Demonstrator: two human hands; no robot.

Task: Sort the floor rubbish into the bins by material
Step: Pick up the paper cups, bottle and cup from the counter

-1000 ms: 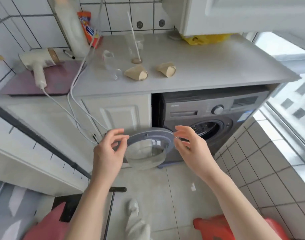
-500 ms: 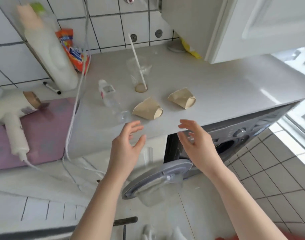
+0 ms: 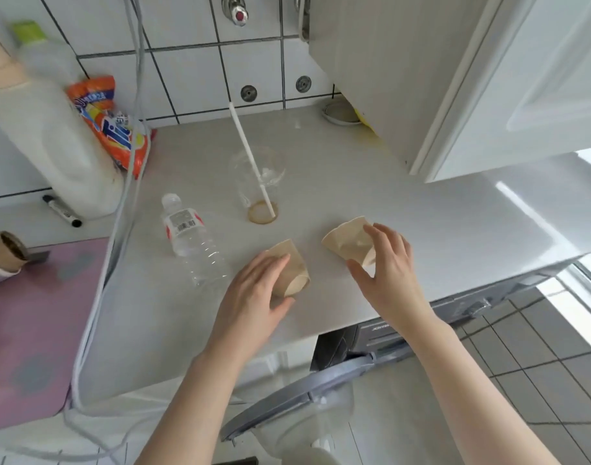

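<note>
Two crumpled brown paper cups lie on their sides on the white countertop (image 3: pixel 421 223). My left hand (image 3: pixel 253 297) wraps around the left paper cup (image 3: pixel 295 275), fingers over its top and thumb under its rim. My right hand (image 3: pixel 388 263) closes on the right paper cup (image 3: pixel 346 241), fingers over its far side and thumb at its near edge. Both cups still rest on the counter. An empty clear plastic bottle (image 3: pixel 193 243) lies to the left, and a clear plastic cup (image 3: pixel 258 182) with a white straw stands behind.
A large white detergent jug (image 3: pixel 52 142), an orange detergent bag (image 3: pixel 112 129) and a black marker (image 3: pixel 62 211) stand at the back left. White cables (image 3: pixel 102 263) hang over the counter's left edge. The washing machine door (image 3: pixel 304 397) is open below. A wall cabinet (image 3: pixel 455 78) overhangs at right.
My view rose from the washer door to the countertop. Both hands moved up and forward from the door and closed on the two paper cups.
</note>
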